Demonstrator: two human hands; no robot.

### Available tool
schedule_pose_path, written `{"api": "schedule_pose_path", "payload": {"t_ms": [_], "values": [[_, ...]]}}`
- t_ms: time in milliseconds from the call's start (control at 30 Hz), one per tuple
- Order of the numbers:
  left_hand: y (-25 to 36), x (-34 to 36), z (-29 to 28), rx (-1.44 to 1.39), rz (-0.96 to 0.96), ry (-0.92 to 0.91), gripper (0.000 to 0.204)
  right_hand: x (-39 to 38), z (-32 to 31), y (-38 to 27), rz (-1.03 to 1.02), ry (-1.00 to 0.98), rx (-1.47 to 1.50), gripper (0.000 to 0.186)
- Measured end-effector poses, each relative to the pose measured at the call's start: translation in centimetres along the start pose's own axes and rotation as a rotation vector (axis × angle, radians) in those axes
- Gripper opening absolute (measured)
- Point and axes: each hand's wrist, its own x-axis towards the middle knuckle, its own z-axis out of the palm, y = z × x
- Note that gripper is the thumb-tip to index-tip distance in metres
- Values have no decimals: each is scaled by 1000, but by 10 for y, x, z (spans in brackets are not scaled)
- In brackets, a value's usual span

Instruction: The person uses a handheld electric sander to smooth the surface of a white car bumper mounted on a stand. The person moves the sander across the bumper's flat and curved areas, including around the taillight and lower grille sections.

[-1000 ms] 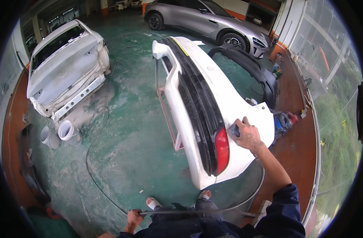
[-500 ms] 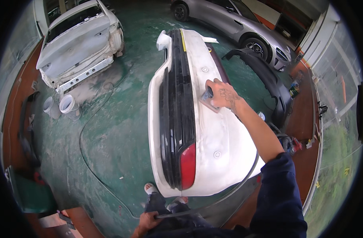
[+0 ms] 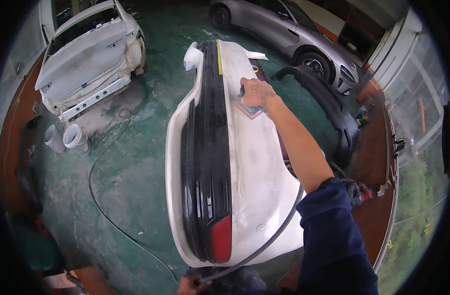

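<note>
A long white car bumper (image 3: pixel 257 167) with a black lower trim (image 3: pixel 205 147) and a red reflector (image 3: pixel 221 239) lies lengthwise before me. My right hand (image 3: pixel 257 93) is wrapped over a sanding block (image 3: pixel 252 112), whose flat pad rests on the white surface towards the bumper's far half. Low in the picture, my left hand (image 3: pixel 188 285) is closed around a grey hose (image 3: pixel 276 235). The hose curves up over the near end of the bumper and passes behind my right forearm; where it ends is hidden.
A stripped white car body (image 3: pixel 87 59) stands far left, near two white buckets (image 3: pixel 73 136). At the far right are a silver car (image 3: pixel 279 29) and a loose black bumper (image 3: pixel 328 103). A thin hose (image 3: pixel 104 211) winds over the green floor.
My right hand and the sanding block have slid farther along the bumper, away from me. The view has shifted, so the bumper's near end sits lower. My left hand still grips the hose.
</note>
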Motion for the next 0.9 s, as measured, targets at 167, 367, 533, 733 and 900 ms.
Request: {"api": "schedule_pose_path", "payload": {"t_ms": [167, 367, 533, 733, 900], "values": [[20, 15, 10, 208, -1, -159, 54, -91, 10, 1, -335, 43, 61, 48], [46, 22, 56, 310, 49, -142, 49, -255, 18, -12, -810, -145, 138, 48], [92, 5, 92, 122, -6, -26, 51, -208, 16, 5, -679, -18, 135, 44], [95, -4, 152, -274, -29, 63, 47, -7, 0, 60, -208, 19, 9, 57], [113, 12, 182, -217, 118, -123, 35, 1, 1, 60, -246, 24, -10, 57]]}}
